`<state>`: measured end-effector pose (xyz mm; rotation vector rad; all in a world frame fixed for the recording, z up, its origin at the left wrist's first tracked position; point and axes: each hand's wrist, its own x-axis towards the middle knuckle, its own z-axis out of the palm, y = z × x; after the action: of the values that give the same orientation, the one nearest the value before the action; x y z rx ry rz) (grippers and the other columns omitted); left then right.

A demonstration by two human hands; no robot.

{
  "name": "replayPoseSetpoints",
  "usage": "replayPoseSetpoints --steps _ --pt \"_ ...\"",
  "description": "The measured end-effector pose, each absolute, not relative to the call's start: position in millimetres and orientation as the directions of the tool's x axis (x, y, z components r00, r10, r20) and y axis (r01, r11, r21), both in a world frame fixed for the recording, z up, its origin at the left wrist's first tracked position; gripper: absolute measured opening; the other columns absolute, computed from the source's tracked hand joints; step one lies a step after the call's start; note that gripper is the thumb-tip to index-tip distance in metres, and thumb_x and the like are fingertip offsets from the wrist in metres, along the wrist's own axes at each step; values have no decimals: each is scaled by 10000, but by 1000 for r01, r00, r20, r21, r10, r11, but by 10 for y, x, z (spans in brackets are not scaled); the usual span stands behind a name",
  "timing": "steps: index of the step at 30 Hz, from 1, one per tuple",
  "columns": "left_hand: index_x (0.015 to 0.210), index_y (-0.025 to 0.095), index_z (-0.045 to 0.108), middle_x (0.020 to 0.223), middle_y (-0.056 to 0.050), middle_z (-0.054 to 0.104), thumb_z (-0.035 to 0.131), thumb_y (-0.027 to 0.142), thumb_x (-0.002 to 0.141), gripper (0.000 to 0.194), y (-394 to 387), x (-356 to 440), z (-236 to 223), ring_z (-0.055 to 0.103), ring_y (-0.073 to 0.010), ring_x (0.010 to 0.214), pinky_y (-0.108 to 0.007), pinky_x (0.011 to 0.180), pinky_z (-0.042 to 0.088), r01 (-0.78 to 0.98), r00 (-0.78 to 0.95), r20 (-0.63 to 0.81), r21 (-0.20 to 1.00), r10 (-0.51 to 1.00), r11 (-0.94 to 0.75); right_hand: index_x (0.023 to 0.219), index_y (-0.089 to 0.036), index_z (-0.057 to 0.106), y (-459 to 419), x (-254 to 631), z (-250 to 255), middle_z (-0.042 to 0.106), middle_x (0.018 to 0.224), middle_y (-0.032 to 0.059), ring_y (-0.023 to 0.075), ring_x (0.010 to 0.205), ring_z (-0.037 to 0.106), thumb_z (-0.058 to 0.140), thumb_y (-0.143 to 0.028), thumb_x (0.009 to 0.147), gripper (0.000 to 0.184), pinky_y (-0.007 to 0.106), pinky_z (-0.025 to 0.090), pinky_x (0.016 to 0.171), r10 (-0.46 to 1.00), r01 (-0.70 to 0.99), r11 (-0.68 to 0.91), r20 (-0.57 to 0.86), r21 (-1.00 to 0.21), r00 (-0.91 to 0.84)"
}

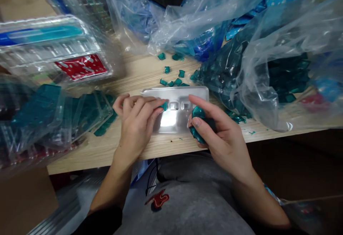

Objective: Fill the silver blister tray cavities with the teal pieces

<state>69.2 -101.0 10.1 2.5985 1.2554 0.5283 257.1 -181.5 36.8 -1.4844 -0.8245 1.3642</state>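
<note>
You've got a pale wood table (128,74) in front of you, and working room on it is pretty tight. Its front edge runs just below your hands, and the silvery blister tray (168,122) sits close to that edge, with only a narrow strip of bare wood between them. On your left, a heap of clear plastic trays (45,53) crowds in. Along the back and right, loose plastic bags (281,49) full of teal bits spill toward the tray. The main open patch is the wood just behind the tray, dotted with loose teal pieces (171,82).

Your left hand (136,126) is pinched closed, its fingertips (154,104) gripping a small teal piece (164,106) at the tray, just left of its two little square pockets (179,105). Your right hand (221,138) is curled around a teal clump (198,113), fingers closed on it, right over the tray's right end. Your grey trousers (187,206) show below the table edge.
</note>
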Motion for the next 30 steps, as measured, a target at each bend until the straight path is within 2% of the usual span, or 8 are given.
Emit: replayPoseSetpoints --steps 2,5,9,13,18,20,26,30 --pt "1137 348 624 1068 -15 697 551 265 945 222 -1020 691 113 574 -248 982 -535 972 350 704 573 239 344 784 -621 1235 -289 571 -1801 2544 375 626 839 -32 79 581 513 642 -287 865 377 176 401 422 905 -217 -364 -400 -906 149" --pt "1281 322 551 1185 -40 651 586 232 925 369 -1085 715 206 561 -245 1085 -481 976 401 604 568 260 513 781 -610 1072 -252 515 -1782 2494 370 591 781 -59 58 549 498 698 -294 821 313 158 396 425 908 -390 -354 -413 -850 76" --pt "1300 283 526 1195 -29 628 613 193 909 411 -1191 807 386 564 -198 1122 -366 967 464 366 663 266 700 700 -614 932 -214 554 -1775 2457 344 574 746 -50 73 663 556 734 -318 801 246 175 474 580 956 -394 -240 -287 -887 65" --pt "1195 230 584 1104 -26 631 630 135 887 326 -1210 886 476 594 -156 1044 -281 898 497 394 689 283 626 667 -673 898 -197 626 -1787 2477 328 620 787 -31 80 753 592 686 -232 850 84 185 505 710 979 -300 -146 -180 -943 92" --pt "1190 177 573 1067 -67 663 626 136 886 312 -1232 886 486 604 -200 1014 -349 918 506 479 725 349 362 593 -800 998 -187 639 -1813 2507 293 628 813 -40 60 770 601 660 -183 870 130 154 506 738 987 -206 -127 -144 -970 68" --pt "1183 168 572 1050 -74 681 633 138 880 311 -1235 864 475 617 -212 988 -363 898 513 477 739 351 332 576 -814 1025 -183 629 -1815 2505 286 635 833 -40 55 799 614 657 -174 872 156 148 504 766 987 -196 -127 -143 -972 71" --pt "1155 249 575 1056 -10 683 640 150 871 308 -1086 729 315 628 -180 988 -373 890 484 456 592 276 660 757 -597 1030 -180 631 -1794 2549 325 645 833 -32 63 770 628 666 -199 863 172 146 503 641 968 -174 -168 -196 -970 159" --pt "1099 275 624 1040 4 705 643 219 890 218 -976 726 204 615 -194 1006 -401 918 447 499 548 247 669 799 -550 1052 -178 628 -1798 2619 321 624 753 -49 56 677 589 655 -206 865 191 147 478 593 946 -163 -195 -229 -967 230"
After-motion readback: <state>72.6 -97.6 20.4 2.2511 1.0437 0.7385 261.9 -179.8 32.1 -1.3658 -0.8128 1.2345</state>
